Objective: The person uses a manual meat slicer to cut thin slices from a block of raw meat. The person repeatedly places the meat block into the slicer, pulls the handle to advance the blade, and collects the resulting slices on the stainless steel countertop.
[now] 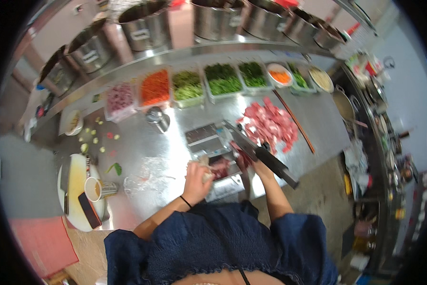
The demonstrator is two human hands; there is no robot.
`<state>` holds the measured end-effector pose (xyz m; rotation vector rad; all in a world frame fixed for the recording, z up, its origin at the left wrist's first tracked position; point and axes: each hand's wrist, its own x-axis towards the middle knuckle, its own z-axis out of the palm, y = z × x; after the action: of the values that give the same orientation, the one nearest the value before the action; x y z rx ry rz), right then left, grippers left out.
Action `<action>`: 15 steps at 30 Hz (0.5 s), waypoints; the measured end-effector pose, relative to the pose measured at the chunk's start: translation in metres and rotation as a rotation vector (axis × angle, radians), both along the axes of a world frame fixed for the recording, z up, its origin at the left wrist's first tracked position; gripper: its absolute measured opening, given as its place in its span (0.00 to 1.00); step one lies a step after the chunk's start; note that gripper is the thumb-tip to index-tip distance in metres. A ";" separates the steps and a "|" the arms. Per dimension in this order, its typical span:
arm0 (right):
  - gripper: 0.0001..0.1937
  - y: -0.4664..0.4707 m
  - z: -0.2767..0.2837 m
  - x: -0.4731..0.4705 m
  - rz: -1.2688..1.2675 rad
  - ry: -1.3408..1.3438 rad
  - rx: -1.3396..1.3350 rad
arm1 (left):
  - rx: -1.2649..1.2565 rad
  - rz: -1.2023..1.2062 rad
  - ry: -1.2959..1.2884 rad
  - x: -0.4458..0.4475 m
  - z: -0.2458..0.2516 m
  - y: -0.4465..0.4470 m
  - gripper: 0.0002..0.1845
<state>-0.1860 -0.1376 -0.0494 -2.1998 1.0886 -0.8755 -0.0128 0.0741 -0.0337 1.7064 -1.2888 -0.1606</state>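
Note:
A manual meat slicer (pixel 204 142) with a metal bed stands on the steel counter before me, with its long blade and black handle (pixel 275 165) slanting across to the right. A piece of red meat (pixel 219 168) lies in the bed. My left hand (pixel 198 180) is at the left end of this meat, fingers curled over a crumpled whitish thing that is too blurred to name. My right hand (pixel 261 169) is below the handle, beside dark red meat (pixel 242 155); its fingers are mostly hidden. Beyond the blade lies a heap of pink sliced meat (pixel 268 123).
Tubs of shredded carrot (pixel 155 87) and chopped greens (pixel 223 78) line the counter's back. Wooden chopsticks (pixel 293 121) lie at right, a metal shaker (pixel 157 119) left of the slicer. Farther left, a round cutting board (pixel 76 171) bears a paper cup (pixel 94 188) and a phone (pixel 89 210).

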 end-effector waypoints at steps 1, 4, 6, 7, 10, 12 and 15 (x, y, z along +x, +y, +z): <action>0.27 0.010 -0.002 0.000 0.034 0.213 -0.005 | 0.014 0.010 -0.014 0.000 0.000 0.000 0.14; 0.30 0.031 -0.008 0.003 0.194 0.327 0.076 | 0.015 0.007 -0.036 0.001 0.002 0.001 0.15; 0.30 0.034 -0.010 0.006 0.221 0.347 0.072 | 0.024 -0.001 -0.011 0.001 0.003 0.002 0.15; 0.30 0.034 -0.012 0.007 0.268 0.326 0.012 | 0.039 -0.008 0.004 0.001 0.004 0.002 0.15; 0.31 0.024 -0.015 0.011 0.375 0.305 0.002 | 0.057 0.002 -0.012 0.001 0.007 0.003 0.15; 0.28 0.018 -0.018 0.013 0.398 0.457 -0.084 | 0.066 0.005 0.005 0.001 0.007 0.002 0.14; 0.26 0.007 -0.021 0.013 0.474 0.392 -0.210 | 0.043 0.010 -0.031 0.000 0.006 0.001 0.14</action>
<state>-0.1728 -0.1304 -0.0706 -2.7214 0.5981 -0.3713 -0.0124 0.0753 -0.0277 1.7578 -1.3079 -0.1576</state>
